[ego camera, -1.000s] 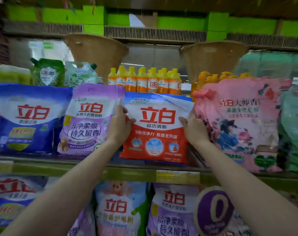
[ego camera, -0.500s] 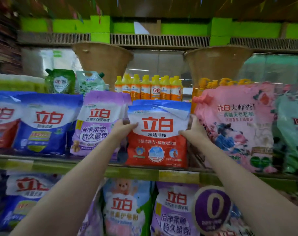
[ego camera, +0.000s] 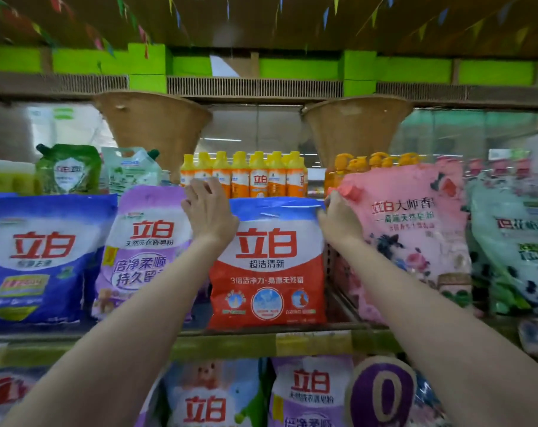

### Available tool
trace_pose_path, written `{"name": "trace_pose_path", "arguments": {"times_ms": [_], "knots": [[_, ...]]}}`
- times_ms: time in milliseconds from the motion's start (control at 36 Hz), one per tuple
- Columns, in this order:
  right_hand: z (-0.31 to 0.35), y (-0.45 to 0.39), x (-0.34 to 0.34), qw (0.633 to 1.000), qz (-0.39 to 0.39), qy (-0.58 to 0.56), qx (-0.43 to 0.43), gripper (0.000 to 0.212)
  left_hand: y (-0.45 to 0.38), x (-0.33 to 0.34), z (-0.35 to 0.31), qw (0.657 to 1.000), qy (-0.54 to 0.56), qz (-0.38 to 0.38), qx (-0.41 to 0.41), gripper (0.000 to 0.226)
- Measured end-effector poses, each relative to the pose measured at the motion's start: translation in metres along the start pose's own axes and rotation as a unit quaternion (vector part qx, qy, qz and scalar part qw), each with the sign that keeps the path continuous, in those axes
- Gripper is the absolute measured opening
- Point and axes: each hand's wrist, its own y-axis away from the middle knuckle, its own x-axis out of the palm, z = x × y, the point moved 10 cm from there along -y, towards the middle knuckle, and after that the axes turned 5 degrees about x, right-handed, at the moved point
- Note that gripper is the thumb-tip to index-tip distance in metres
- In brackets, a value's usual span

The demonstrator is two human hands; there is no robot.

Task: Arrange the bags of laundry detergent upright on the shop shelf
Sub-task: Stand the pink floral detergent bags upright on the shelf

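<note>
Our left hand (ego camera: 210,211) and right hand (ego camera: 338,218) grip the red detergent bag (ego camera: 267,266) by its top corners, steadying it upright on the shelf (ego camera: 230,342).

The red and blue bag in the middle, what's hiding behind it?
Behind the red and blue bag stands a row of orange bottles with yellow caps. Only their upper parts show; the bag covers their bottoms and anything else back there.

My left hand (ego camera: 210,211) and right hand (ego camera: 338,221) are bare, without gloves, rings or watch; both my forearms are bare too, unsleeved.
</note>
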Motion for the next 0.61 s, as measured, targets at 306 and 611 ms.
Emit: {"name": "trace_pose_path", "arguments": {"times_ms": [306,611], "knots": [[-0.112,0.010,-0.064,0.996,0.002,0.078,0.053,0.032,0.049,0.039,-0.164,0.946,0.224,0.089,0.215,0.018],[-0.272,0.003,-0.103,0.975,0.141,-0.073,0.156,0.071,0.108,0.142,-0.235,0.906,0.270,0.323,0.040,0.084]]}}
